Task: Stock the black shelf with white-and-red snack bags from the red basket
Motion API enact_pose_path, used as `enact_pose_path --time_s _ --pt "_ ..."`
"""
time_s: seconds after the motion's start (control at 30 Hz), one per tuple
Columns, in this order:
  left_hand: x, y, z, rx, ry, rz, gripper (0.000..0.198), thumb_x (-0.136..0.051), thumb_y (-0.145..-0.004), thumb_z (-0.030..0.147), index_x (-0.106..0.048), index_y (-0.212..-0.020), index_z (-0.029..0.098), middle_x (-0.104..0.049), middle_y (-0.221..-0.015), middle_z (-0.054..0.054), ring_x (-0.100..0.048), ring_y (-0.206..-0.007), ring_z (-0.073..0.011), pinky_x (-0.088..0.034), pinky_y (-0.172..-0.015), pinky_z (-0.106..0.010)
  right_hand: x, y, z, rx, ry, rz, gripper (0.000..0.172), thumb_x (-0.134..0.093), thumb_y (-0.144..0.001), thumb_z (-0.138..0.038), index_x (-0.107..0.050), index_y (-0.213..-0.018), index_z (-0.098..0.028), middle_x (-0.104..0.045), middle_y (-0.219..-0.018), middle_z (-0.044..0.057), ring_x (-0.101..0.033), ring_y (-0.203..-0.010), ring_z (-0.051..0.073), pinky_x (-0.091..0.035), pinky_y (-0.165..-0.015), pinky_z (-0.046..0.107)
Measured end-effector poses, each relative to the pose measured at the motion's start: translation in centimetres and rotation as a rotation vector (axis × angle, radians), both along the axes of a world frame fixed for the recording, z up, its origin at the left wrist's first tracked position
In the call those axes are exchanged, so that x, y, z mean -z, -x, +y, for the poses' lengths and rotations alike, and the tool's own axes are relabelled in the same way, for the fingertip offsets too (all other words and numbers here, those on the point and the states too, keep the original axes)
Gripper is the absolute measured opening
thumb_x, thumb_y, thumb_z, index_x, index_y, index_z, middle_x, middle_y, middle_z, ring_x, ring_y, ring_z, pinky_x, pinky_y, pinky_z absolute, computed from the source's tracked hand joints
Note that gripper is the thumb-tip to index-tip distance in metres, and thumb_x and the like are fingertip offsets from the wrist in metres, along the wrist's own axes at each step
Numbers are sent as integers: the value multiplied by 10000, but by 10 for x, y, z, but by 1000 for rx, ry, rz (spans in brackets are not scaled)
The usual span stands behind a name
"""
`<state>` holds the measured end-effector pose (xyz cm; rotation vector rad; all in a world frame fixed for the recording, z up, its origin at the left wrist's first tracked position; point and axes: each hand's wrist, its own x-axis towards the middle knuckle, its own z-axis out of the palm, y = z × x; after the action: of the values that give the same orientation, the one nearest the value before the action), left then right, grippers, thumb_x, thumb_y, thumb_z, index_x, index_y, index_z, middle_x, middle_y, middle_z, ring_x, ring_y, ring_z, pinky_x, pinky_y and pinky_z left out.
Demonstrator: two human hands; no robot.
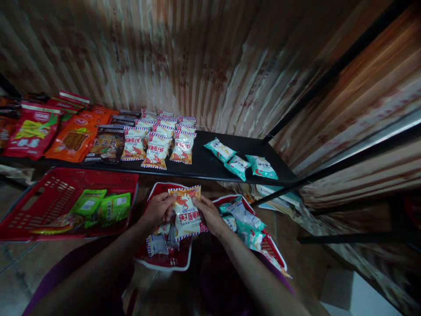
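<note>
Between my two hands is a white and orange snack bag [187,213] with striped ends, its print upside down to me. My left hand [161,210] grips its left edge and my right hand [209,215] its right edge; both are closed on it. Below the bag stands a red basket with a white rim [164,265], holding several more snack bags [157,245]. On the black shelf [210,169] in front, similar white and orange bags [156,150] stand in rows. Three teal snack bags [262,167] lie farther right on it.
Left on the shelf are black bags [105,145], orange bags [72,138] and pink bags [34,131]. A red basket [59,184] below holds green packets [115,208]. Right of my hands, another red basket [276,252] holds teal bags [248,228]. A dark metal post [289,188] crosses the shelf's right end.
</note>
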<state>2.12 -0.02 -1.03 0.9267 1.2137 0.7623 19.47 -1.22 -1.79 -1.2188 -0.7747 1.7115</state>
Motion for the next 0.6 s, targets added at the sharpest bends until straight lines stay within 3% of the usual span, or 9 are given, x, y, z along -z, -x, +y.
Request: enact_pose_path --time_s 0.2,0.33,0.47,0.6 --pt "-11 -2 7 -58 -64 65 432 -571 -678 585 -447 -556 189 -412 -409 68 -344 -361 -52 -244 -387 -198 1 4 8 74 37 -23 414 -752 -614 -514 -658 -831 -174 -694 -679 -1 -628 -608 169 -460 -612 275" --pt "-9 -2 8 -46 -59 100 406 -586 -687 558 -482 -571 183 -436 -445 60 -373 -389 -62 -281 -404 -201 2 7 14 125 49 -2 405 -759 -595 -518 -653 -791 -180 -693 -664 -4 -630 -602 168 -464 -608 273" --pt "-1 -2 3 24 53 -73 392 -632 -681 527 -614 -863 181 -639 -671 -8 -587 -577 -144 -454 -547 -244 3 7 19 94 40 17 423 -744 -618 -517 -660 -861 -181 -707 -713 9 -649 -658 190 -469 -612 284" --pt "6 -4 0 -8 102 -102 482 -654 -670 509 -602 -1010 171 -693 -774 -45 -648 -690 -201 -503 -626 -292 4 7 21 28 52 83 418 -729 -656 -493 -656 -913 -171 -716 -769 31 -662 -735 209 -479 -649 300"
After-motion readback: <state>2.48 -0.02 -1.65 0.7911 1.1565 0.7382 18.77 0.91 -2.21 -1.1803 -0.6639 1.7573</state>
